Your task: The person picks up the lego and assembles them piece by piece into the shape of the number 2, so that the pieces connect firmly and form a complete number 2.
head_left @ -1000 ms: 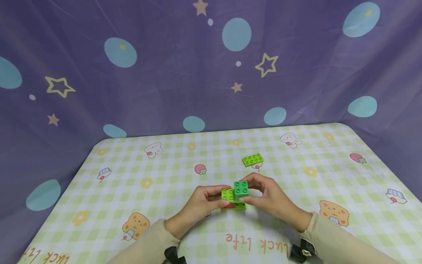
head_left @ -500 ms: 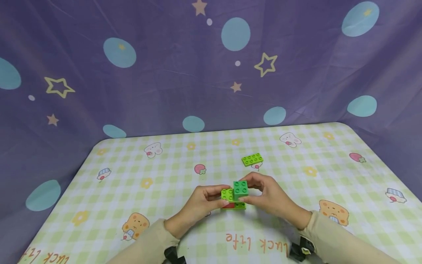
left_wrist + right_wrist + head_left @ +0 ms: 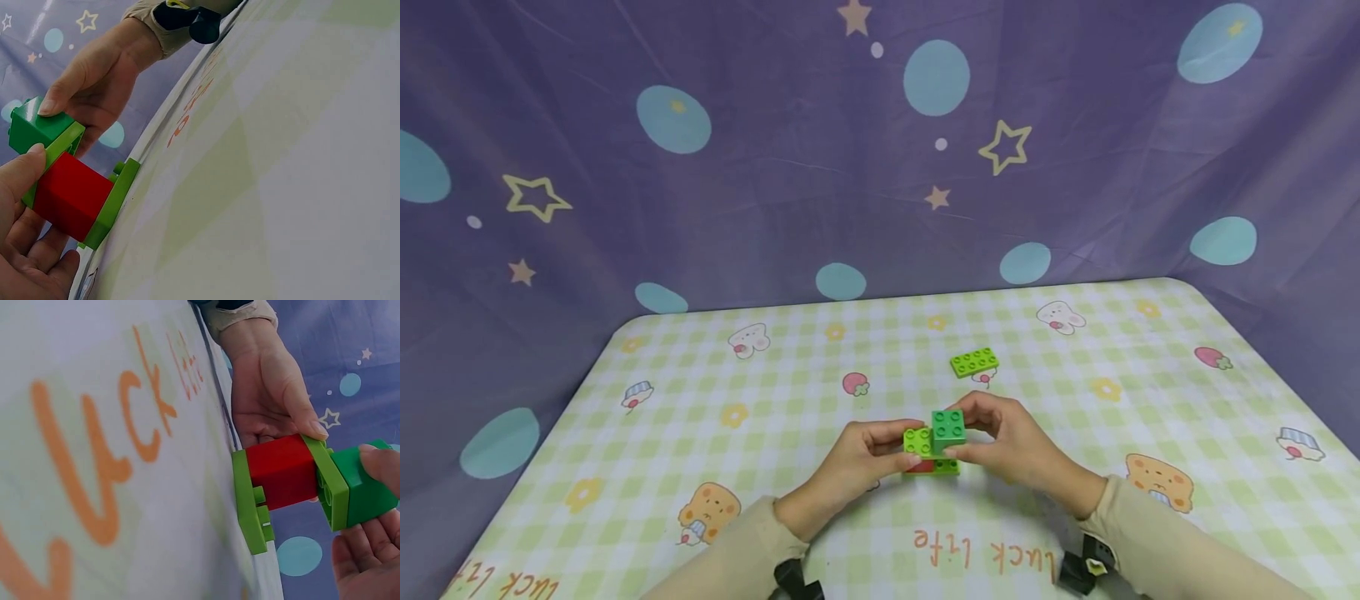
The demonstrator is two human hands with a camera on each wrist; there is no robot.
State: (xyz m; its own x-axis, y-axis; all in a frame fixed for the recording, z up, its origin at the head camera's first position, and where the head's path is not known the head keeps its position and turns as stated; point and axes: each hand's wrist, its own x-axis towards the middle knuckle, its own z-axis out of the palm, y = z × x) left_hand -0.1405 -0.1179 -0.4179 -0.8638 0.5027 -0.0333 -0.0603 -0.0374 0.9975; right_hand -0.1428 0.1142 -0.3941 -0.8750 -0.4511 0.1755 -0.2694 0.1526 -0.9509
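Brick stack point(image 3: 917, 442): seven o'clock of loose lime plate point(image 3: 974, 362) on counter point(image 3: 797, 396); red brick point(image 3: 281, 470) between two lime plates point(image 3: 247, 512). Left hand point(image 3: 852, 468): nine o'clock, fingers gripping stack. Right hand point(image 3: 1018, 448): three o'clock, fingers pinching topmost green brick point(image 3: 948, 429).

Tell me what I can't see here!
Head view: most of the red block, under the upper lime plate; part of that plate's top, under the green block.
Left wrist view: part of the left hand, past the edge.
Right wrist view: part of the right hand, past the edge.
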